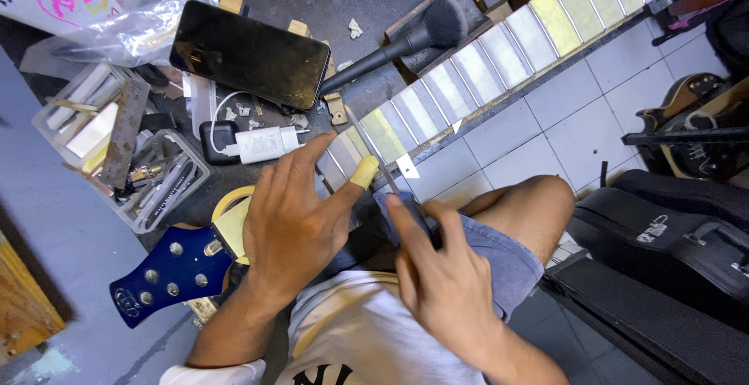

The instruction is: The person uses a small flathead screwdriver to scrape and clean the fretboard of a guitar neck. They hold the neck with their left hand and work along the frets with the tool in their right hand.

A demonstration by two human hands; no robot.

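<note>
A guitar neck (499, 49) with taped frets runs from the upper right down to a blue headstock (168, 272) at the lower left. My left hand (292, 221) rests spread over the neck near the headstock, its thumb wrapped in yellow tape (364, 171). My right hand (437, 268) grips a thin metal file (370, 151), whose tip lies across a fret beside the left thumb. A small strip of tape (406, 166) hangs off the neck edge.
A dark phone (250, 53) leans on the bench, with a black brush (421, 34), a white charger (261, 145), a clear tool tray (148, 170) and a tape roll (226, 213). Black guitar cases (663, 237) and a guitar (686, 127) lie on the tiled floor at right.
</note>
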